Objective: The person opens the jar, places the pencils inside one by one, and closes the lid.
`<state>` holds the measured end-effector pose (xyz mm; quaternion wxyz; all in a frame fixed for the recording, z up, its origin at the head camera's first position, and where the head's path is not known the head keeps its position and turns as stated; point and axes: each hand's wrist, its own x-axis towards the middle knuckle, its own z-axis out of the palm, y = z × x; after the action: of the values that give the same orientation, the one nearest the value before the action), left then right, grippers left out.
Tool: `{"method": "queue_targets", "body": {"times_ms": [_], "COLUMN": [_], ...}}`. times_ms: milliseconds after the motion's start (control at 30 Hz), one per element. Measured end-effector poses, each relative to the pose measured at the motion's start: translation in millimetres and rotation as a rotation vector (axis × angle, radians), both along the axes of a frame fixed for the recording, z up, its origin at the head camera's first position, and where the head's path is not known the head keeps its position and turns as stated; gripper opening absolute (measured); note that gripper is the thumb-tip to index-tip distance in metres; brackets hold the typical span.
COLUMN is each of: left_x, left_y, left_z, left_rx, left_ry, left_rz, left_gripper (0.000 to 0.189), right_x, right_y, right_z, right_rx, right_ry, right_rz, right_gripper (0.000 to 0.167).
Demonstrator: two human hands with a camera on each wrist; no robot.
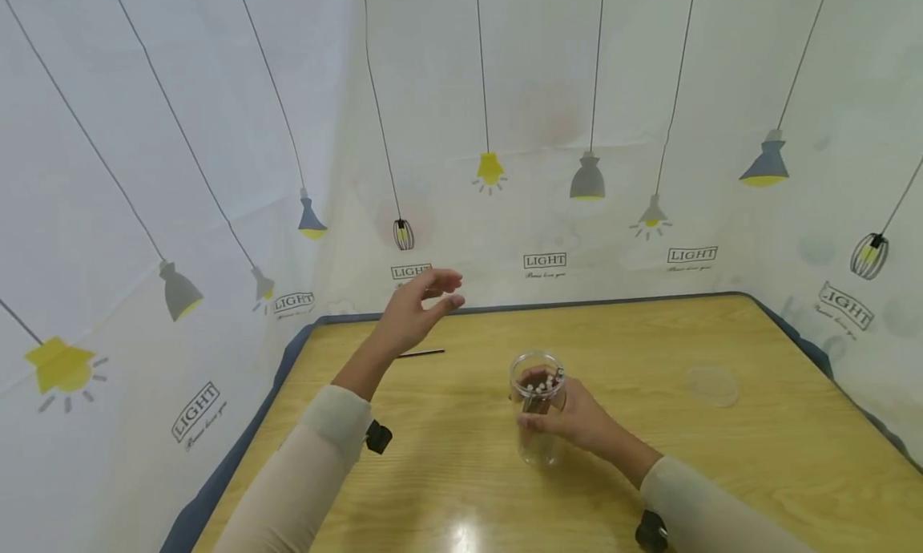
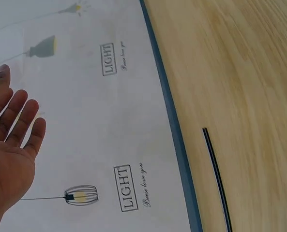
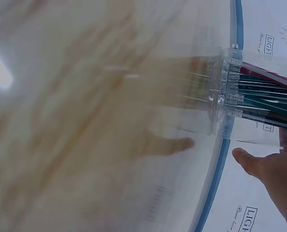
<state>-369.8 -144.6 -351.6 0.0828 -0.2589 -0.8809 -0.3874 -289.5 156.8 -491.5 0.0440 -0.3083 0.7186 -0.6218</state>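
Note:
My right hand (image 1: 580,419) grips a clear jar (image 1: 537,454) around its side, upright at the middle of the table. Several thin sticks (image 3: 266,94) stand inside it, dark, teal and one red in the right wrist view. Pale ends (image 1: 542,388) show just under the jar's rim. Further left, my left hand (image 1: 413,312) is raised with loosely bent fingers and nothing between them. Its fingers are spread in the left wrist view. Below and beyond it, a thin dark stick (image 2: 217,179) lies on the table, partly covered by the hand in the head view.
A translucent round disc (image 1: 712,385) lies on the wooden table (image 1: 461,425) to the right. A pale sheet (image 1: 461,72) printed with hanging lamps rises behind and at both sides, with a dark blue band along the table's edge.

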Motion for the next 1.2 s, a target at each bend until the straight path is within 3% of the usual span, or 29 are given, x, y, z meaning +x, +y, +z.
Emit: {"method": "queue_targets", "body": {"times_ms": [267,667,933,1200], "left_x": [-20.4,-51.5,-57.6,-55.5], "left_y": [-29.6,-63.2,-73.3,-85.6], "left_z": [-30.8,-70.4,-89.1,-119.0], "left_rx": [-0.288,-0.674,-0.763,-0.787], "left_ry": [0.048,0.022,0.007,-0.013], "left_rz": [0.070,0.180,0.225,0.176], "left_gripper": [0.045,0.043,0.042,0.040], "right_x": [1.5,0.5,-0.5,1.9], "right_y": [1.7,3.8,3.6,4.5], "right_z": [-0.9,-0.1,4.1,1.2], "right_rx": [0.010,0.059,0.044,0.061], "right_ry": [-0.025,-0.027,-0.016,-0.035], "right_rz": [-0.007,-0.049,-0.027,-0.032], "right_gripper": [0.047,0.052,0.049,0.048]}}
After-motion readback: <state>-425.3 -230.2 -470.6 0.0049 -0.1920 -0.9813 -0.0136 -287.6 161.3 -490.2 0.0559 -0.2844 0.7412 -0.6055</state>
